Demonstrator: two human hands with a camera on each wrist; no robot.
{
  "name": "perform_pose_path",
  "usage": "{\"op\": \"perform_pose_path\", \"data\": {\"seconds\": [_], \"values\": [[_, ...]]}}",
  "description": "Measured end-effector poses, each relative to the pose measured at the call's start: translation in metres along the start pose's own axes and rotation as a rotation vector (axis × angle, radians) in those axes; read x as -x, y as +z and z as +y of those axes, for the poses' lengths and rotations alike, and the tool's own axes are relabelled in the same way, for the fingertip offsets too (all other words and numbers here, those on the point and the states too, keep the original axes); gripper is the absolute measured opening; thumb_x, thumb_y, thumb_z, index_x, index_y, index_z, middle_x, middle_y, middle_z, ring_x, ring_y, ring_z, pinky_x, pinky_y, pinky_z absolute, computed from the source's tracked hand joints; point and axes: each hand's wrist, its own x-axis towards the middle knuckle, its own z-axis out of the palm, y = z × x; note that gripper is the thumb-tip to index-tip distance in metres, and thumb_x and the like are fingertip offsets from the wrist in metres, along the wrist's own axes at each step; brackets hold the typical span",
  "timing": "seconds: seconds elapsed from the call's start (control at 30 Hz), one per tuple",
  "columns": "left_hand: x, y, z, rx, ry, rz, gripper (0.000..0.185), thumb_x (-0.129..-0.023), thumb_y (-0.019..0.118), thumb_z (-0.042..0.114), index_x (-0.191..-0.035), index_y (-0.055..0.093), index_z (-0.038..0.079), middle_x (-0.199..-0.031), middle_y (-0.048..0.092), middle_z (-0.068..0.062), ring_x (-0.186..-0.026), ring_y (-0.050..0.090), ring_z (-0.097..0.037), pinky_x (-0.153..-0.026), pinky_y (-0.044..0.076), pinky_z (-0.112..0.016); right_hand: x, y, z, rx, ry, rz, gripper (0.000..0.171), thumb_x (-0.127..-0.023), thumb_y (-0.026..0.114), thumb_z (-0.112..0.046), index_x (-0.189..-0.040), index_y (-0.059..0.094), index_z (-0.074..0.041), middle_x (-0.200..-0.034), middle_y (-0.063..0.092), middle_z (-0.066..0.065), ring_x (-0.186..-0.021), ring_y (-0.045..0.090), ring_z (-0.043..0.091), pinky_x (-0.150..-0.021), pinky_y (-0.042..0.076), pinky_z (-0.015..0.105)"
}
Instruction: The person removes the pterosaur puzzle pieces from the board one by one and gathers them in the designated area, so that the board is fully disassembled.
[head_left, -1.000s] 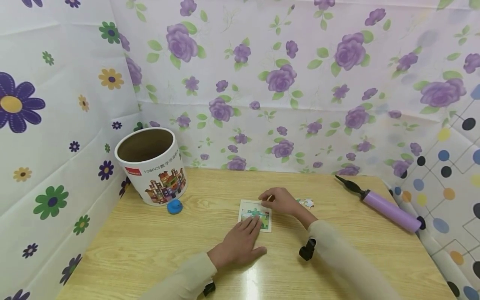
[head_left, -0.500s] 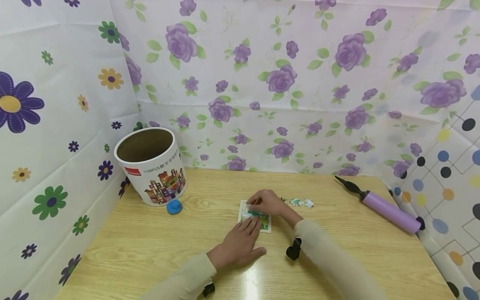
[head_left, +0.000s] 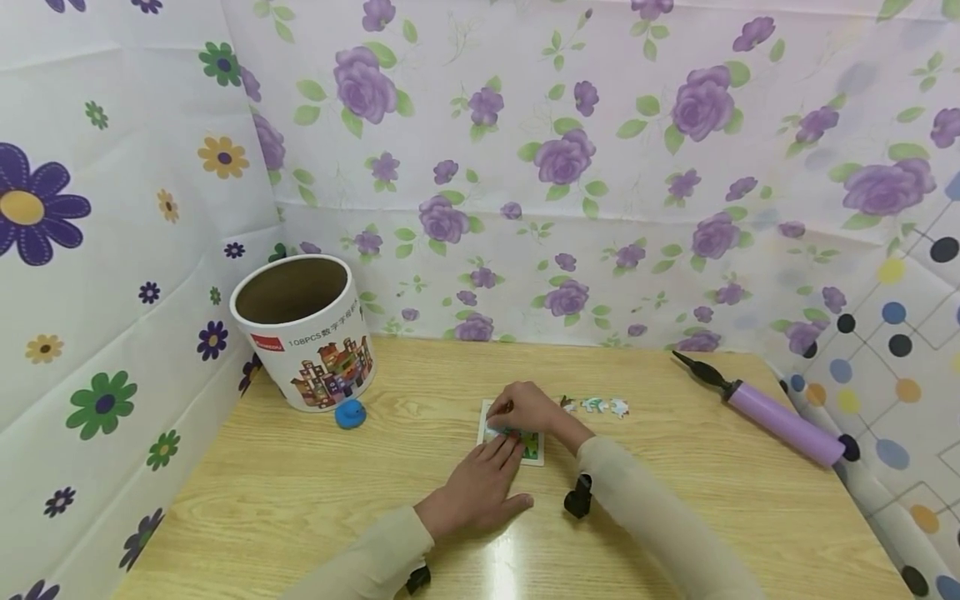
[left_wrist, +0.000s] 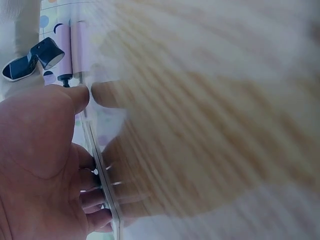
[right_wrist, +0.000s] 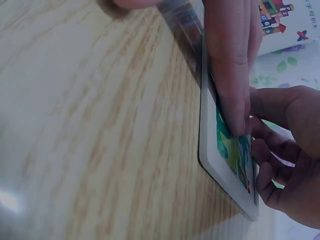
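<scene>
Two hands meet over a small square puzzle board [head_left: 534, 446] at the centre of the head frame. Our left hand [head_left: 480, 483] lies flat on the table [head_left: 300, 492] with its fingers straight and spread a little, the fingertips resting on the board's near edge. Our right hand [head_left: 528, 408] sits on the board's far side with its fingers curled down onto the picture; something small and reddish shows at its fingertips, but we cannot tell whether it is a piece pinched there. In the right wrist view, straight fingers [right_wrist: 232, 75] press down on the board [right_wrist: 220, 165], whose rim is thick, white and round-cornered, and whose face is printed in green and blue.

The board is thin cardboard, lying flat. Just right of the right hand, a short row of loose pieces [head_left: 600, 406] rests on the wood, pale with green marks. The table is light wood grain, smooth enough to show a glare spot low in the frame.

At centre left stands a cardboard tub [head_left: 303, 333], round, open-topped, brown inside and white outside with printed houses. A small blue rounded thing [head_left: 349, 413] lies just before it. At the right edge lies a hand pump [head_left: 772, 417], a lilac tube with a black tapered nozzle. Flower-printed sheets [head_left: 570, 167] wall the table on all sides.
</scene>
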Motion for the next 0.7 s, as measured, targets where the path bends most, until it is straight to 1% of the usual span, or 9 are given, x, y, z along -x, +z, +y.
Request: {"op": "perform_pose_path", "data": {"seconds": [0.13, 0.33, 0.57, 0.7], "values": [[0.000, -0.004, 0.001, 0.005, 0.002, -0.005, 0.080, -0.107, 0.036, 0.058, -0.160, 0.027, 0.000, -0.168, 0.023, -0.016, -0.155, 0.023, -0.031, -0.120, 0.032, -0.047, -0.001, 0.001, -0.002, 0.007, 0.002, 0.003, 0.008, -0.095, 0.076, -0.023, -0.098, 0.082, -0.020, -0.090, 0.075, -0.011, -0.075, 0.065, 0.003, -0.070, 0.055, 0.025], [0.000, -0.011, 0.005, -0.007, -0.018, -0.032, 0.080, -0.106, 0.038, 0.059, -0.161, 0.027, 0.001, -0.168, 0.024, -0.015, -0.155, 0.023, -0.029, -0.120, 0.033, -0.046, 0.000, 0.002, -0.009, 0.012, 0.009, 0.003, 0.006, -0.095, 0.075, -0.018, -0.094, 0.080, -0.019, -0.081, 0.072, -0.011, -0.070, 0.064, 0.004, -0.068, 0.054, 0.026], [0.000, -0.009, 0.004, -0.002, -0.013, -0.032, 0.079, -0.107, 0.038, 0.057, -0.160, 0.028, -0.001, -0.167, 0.025, -0.017, -0.155, 0.023, -0.031, -0.120, 0.032, -0.046, 0.002, 0.001, -0.011, -0.021, 0.033, 0.005, 0.007, -0.096, 0.073, -0.018, -0.095, 0.079, -0.020, -0.081, 0.071, -0.012, -0.071, 0.064, 0.005, -0.069, 0.055, 0.026], [-0.001, -0.007, 0.004, -0.005, -0.022, -0.039, 0.080, -0.106, 0.038, 0.058, -0.161, 0.027, 0.001, -0.168, 0.024, -0.015, -0.156, 0.022, -0.029, -0.120, 0.031, -0.045, 0.002, 0.001, -0.009, -0.035, 0.029, 0.015, 0.007, -0.096, 0.072, -0.018, -0.094, 0.079, -0.019, -0.081, 0.071, -0.011, -0.072, 0.064, 0.006, -0.070, 0.055, 0.027]]}}
